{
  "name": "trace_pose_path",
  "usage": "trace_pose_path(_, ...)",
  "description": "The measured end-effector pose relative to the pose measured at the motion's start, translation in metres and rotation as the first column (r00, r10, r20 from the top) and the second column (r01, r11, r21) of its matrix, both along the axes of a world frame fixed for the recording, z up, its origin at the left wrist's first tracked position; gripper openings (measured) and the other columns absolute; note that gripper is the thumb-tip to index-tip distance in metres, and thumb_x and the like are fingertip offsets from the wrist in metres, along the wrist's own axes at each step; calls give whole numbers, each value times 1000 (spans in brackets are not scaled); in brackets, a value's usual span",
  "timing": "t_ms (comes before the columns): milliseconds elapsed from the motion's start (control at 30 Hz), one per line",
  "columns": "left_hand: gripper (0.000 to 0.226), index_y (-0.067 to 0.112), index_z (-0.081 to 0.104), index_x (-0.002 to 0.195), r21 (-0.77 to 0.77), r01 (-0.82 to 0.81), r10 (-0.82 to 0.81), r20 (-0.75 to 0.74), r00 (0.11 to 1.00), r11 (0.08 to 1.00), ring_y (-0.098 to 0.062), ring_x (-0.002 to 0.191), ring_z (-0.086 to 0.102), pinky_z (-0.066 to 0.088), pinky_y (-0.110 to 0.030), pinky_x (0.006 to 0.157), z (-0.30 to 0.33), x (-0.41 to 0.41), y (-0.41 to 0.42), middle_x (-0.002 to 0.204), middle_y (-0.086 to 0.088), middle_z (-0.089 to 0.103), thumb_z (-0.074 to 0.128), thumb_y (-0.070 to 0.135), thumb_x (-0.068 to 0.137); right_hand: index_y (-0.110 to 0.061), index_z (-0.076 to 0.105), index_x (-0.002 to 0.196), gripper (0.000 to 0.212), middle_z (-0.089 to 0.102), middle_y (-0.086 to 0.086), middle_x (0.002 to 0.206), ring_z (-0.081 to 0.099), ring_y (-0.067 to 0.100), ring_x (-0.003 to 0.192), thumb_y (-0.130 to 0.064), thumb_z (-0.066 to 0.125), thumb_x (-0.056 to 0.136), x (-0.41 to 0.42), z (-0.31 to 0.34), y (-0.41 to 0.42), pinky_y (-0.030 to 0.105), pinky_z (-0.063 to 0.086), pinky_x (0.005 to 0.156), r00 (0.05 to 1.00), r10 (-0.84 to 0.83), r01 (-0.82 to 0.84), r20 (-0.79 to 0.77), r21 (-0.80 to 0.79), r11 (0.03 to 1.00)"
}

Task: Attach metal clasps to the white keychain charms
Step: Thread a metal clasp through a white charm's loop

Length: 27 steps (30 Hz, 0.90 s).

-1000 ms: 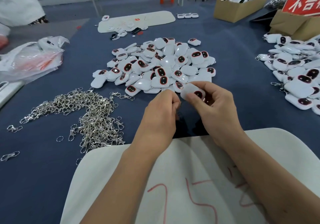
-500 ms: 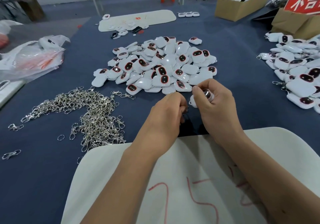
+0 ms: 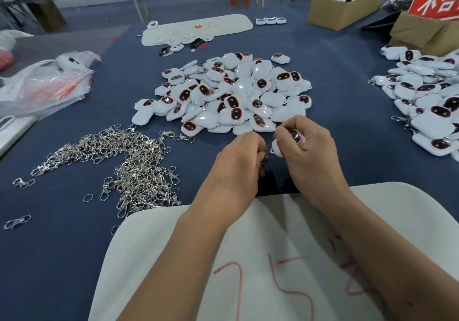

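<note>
My right hand (image 3: 308, 152) grips one white keychain charm (image 3: 296, 138) with a dark red-rimmed window, its small loop end pointing left. My left hand (image 3: 239, 162) is pinched on a small metal clasp (image 3: 266, 156) right at that loop; the clasp is mostly hidden by my fingers. Both hands meet just in front of a big pile of white charms (image 3: 231, 97) in the middle of the blue table. A heap of loose silver metal clasps (image 3: 129, 162) lies to the left of my left hand.
A second pile of charms with clasps (image 3: 427, 102) lies at the right. A white board with red marks (image 3: 248, 258) lies under my forearms. A plastic bag (image 3: 47, 82) sits far left, cardboard boxes (image 3: 345, 5) at the back right, a white tray (image 3: 198, 29) behind the pile.
My right hand turned the charm from flat to tilted, window up and loop end toward my left hand. Both hands dropped slightly toward me and closed together at the loop.
</note>
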State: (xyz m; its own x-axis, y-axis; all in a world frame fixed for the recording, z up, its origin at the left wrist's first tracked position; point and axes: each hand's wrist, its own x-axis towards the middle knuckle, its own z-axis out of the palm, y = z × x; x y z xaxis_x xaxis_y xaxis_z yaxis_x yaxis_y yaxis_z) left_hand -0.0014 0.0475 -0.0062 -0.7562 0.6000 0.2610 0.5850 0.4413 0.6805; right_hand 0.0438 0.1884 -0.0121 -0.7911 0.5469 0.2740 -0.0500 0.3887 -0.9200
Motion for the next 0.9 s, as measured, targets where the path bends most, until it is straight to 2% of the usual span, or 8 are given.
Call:
trace_pose_path(233,15,15,53,92,-3,31,-31,-27,999,1000,-25,81,57,50,-51,74,2,1,0,86,1,58,43,6,100,-21,60,75,23,56,-13,61,41,5,55,-17,59,97,0,0,-1,18,35,50,1000,-14,14,2,34,999)
trace_pose_path(433,15,14,52,92,3,11,-11,-51,999,1000,-22,81,54,49,-46,75,1,1,1,86,3,55,44,6,101,-19,60,75,23,54,-13,59,40,5,53,-15,59,98,0,0,-1,16,33,49,1000,-4,4,3,25,1000)
trace_pose_path(600,15,17,51,92,-5,-15,15,-70,997,1000,-26,83,52,47,-43,73,-2,2,2,89,2,55,44,7,100,-20,60,76,22,59,-8,66,44,6,58,-16,59,97,1,0,-1,19,36,54,1000,-1,0,9,58,998)
trace_pose_path(767,17,16,54,94,-22,-42,39,-105,994,999,-26,84,52,41,-38,72,-4,1,4,91,1,56,47,1,96,-18,62,76,20,64,-7,69,51,15,63,-16,61,96,1,0,-2,23,40,59,1000,-25,24,14,87,996)
trace_pose_path(833,17,17,54,94,-8,-45,44,-92,995,999,-26,84,53,43,-39,74,-4,1,4,92,1,57,47,2,97,-17,62,76,20,64,-2,70,52,19,66,-16,61,96,1,0,-2,25,40,57,1000,-29,28,7,98,995)
trace_pose_path(900,15,16,56,94,38,-33,36,-66,997,999,-26,85,55,48,-44,76,-3,0,4,92,0,59,49,4,99,-17,60,75,22,60,-5,64,45,15,58,-16,61,96,1,0,-2,22,35,51,1000,-21,21,-2,77,997)
